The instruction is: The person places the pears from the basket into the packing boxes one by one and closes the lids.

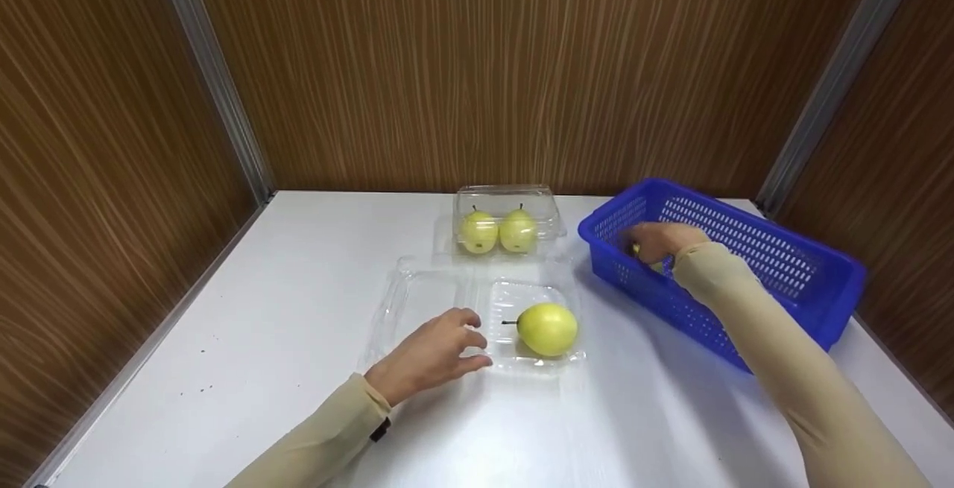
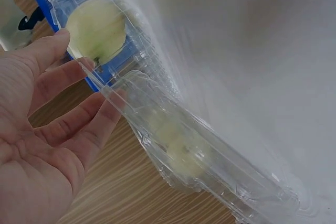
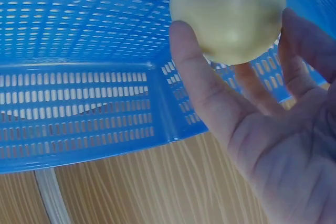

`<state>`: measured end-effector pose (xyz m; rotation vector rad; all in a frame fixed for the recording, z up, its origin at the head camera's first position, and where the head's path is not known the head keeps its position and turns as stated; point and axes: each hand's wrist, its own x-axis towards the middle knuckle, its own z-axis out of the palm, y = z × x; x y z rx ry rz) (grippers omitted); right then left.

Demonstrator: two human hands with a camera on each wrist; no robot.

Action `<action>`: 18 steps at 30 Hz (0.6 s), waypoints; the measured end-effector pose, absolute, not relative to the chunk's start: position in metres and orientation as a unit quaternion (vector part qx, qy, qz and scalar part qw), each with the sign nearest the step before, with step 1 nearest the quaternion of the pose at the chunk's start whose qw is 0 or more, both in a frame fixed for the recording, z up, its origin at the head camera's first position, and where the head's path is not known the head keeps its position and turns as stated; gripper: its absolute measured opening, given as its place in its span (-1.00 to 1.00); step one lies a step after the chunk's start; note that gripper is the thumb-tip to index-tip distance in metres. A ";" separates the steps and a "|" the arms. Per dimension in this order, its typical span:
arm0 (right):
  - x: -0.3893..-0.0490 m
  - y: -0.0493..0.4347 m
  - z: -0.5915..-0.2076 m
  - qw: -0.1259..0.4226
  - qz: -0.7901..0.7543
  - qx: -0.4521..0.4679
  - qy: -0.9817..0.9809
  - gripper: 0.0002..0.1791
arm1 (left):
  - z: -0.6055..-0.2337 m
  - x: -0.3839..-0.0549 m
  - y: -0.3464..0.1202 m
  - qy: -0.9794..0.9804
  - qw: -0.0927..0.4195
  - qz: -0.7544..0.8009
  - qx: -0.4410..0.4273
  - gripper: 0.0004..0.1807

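My right hand [image 1: 659, 241] reaches into the blue basket [image 1: 753, 249] at the right. In the right wrist view, its thumb and fingers close around a yellow-green pear [image 3: 228, 17]; the basket wall hides most of this pear from the head view. An opened clear plastic clamshell box [image 1: 428, 298] lies flat on the table, with one pear [image 1: 548, 329] on its side in the right half, stem to the left. Over the middle of that box hovers my left hand [image 1: 432, 350], fingers loosely bent and holding nothing. In the left wrist view, the fingers are near the clear plastic edge.
Behind the opened box stands a closed clear box [image 1: 544, 208] with two pears [image 1: 479, 232] inside. Brown wood-grain panels [image 1: 477, 71] wall the white table [image 1: 298, 264] at the back and both sides.
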<state>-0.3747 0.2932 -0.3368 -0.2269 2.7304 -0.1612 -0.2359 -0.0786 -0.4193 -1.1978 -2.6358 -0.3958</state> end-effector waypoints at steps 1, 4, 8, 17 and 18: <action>-0.375 0.295 -0.337 0.194 -0.057 -0.086 0.976 -0.44 | -0.419 -0.236 -0.078 -0.896 0.110 -0.135 -0.408 -0.77; -0.376 0.303 -0.338 0.203 -0.074 -0.080 0.973 -0.52 | -0.419 -0.237 -0.078 -0.896 0.109 -0.138 -0.407 -0.77; -0.376 0.313 -0.342 0.247 -0.160 -0.012 0.955 -0.37 | -0.418 -0.237 -0.076 -0.897 0.109 -0.137 -0.407 -0.76; -0.373 0.324 -0.343 0.284 -0.125 -0.012 0.951 -0.22 | -0.418 -0.238 -0.075 -0.896 0.098 -0.137 -0.412 -0.76; -0.373 0.325 -0.343 0.287 -0.127 -0.013 0.949 -0.21 | -0.418 -0.237 -0.076 -0.896 0.097 -0.140 -0.411 -0.76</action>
